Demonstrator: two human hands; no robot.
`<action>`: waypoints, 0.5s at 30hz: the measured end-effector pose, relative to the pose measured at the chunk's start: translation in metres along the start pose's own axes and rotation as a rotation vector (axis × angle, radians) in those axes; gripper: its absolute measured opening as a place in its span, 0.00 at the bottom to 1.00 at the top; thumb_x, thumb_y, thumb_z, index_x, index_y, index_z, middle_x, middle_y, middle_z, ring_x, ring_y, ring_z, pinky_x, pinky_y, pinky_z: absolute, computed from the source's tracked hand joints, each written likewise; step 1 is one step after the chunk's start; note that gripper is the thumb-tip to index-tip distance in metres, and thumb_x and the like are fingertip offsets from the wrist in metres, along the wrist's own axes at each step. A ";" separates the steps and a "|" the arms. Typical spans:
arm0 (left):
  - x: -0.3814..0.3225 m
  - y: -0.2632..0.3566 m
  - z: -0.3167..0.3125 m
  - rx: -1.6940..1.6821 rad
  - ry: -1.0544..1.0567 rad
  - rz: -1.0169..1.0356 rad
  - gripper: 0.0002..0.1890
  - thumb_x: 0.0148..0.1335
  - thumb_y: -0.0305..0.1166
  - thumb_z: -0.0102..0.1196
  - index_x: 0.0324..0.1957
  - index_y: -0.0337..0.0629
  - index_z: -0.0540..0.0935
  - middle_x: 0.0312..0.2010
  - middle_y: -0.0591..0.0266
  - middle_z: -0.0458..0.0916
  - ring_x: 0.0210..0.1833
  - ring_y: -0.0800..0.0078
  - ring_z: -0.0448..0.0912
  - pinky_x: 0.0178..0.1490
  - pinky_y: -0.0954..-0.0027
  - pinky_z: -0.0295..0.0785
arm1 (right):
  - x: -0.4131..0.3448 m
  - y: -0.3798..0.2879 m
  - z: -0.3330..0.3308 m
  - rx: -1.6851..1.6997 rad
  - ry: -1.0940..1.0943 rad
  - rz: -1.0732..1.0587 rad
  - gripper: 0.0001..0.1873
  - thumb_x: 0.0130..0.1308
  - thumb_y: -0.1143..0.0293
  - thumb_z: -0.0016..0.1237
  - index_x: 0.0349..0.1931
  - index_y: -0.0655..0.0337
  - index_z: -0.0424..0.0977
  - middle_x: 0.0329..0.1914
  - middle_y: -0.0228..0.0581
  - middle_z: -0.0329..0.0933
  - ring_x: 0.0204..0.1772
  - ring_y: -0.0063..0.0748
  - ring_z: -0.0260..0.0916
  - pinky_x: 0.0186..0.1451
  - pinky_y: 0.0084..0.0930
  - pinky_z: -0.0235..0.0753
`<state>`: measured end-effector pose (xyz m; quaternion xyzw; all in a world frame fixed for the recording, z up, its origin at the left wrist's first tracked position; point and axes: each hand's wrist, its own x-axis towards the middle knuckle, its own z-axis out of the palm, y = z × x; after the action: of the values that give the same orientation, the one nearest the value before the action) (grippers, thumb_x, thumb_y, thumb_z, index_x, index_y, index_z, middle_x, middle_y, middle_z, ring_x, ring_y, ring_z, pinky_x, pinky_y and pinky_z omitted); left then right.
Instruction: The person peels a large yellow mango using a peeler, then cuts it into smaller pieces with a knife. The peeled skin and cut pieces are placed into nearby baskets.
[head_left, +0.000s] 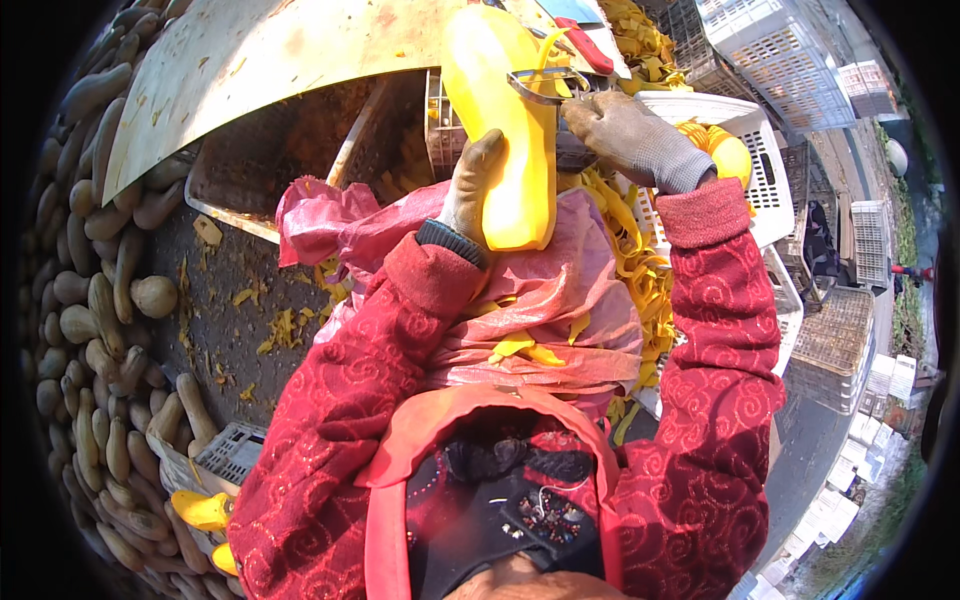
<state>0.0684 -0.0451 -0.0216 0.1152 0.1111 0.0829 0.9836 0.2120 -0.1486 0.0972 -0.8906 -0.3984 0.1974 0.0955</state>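
Note:
A long peeled butternut-type squash (517, 165), bright yellow, stands lengthwise over my lap, its far end above the wooden board (300, 45). My gloved left hand (471, 187) grips its left side near the lower end. In my gloved right hand (626, 135) is a metal peeler (551, 79), its blade lying across the squash's upper right side. A thin strip of peel (551, 46) sticks up by the blade. Pink woven plastic sheeting (540, 300) covers my lap, with a few yellow peel pieces (525, 349) on it.
A knife with a red handle (585, 46) lies on the board's right end. Yellow peelings (649, 300) heap beside my right arm, near a white plastic basket (772, 187) holding peeled squash (727, 154). Unpeeled squashes (105, 315) pile up at left. Stacked crates (780, 60) stand at upper right.

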 end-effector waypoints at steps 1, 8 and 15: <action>-0.002 0.000 0.000 0.003 0.001 -0.003 0.28 0.58 0.44 0.64 0.57 0.42 0.73 0.43 0.61 0.81 0.42 0.68 0.81 0.48 0.65 0.79 | -0.022 -0.006 0.007 0.051 0.012 0.030 0.24 0.72 0.52 0.36 0.37 0.69 0.71 0.31 0.58 0.75 0.41 0.55 0.76 0.47 0.45 0.71; 0.004 -0.002 -0.004 -0.143 -0.164 -0.047 0.27 0.59 0.37 0.62 0.59 0.36 0.72 0.52 0.51 0.80 0.48 0.59 0.81 0.56 0.58 0.77 | -0.140 0.004 0.077 0.185 0.026 -0.070 0.14 0.67 0.62 0.45 0.31 0.66 0.69 0.24 0.55 0.73 0.33 0.59 0.75 0.36 0.48 0.72; 0.003 -0.004 0.007 -0.103 -0.092 0.112 0.31 0.55 0.45 0.64 0.56 0.38 0.74 0.45 0.53 0.82 0.43 0.59 0.82 0.49 0.59 0.80 | -0.198 0.028 0.083 0.631 0.260 0.213 0.10 0.70 0.66 0.45 0.36 0.65 0.70 0.19 0.39 0.64 0.23 0.32 0.66 0.28 0.34 0.65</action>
<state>0.0740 -0.0501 -0.0162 0.0741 0.0548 0.1382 0.9861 0.0758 -0.3140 0.0670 -0.8715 -0.2071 0.2047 0.3946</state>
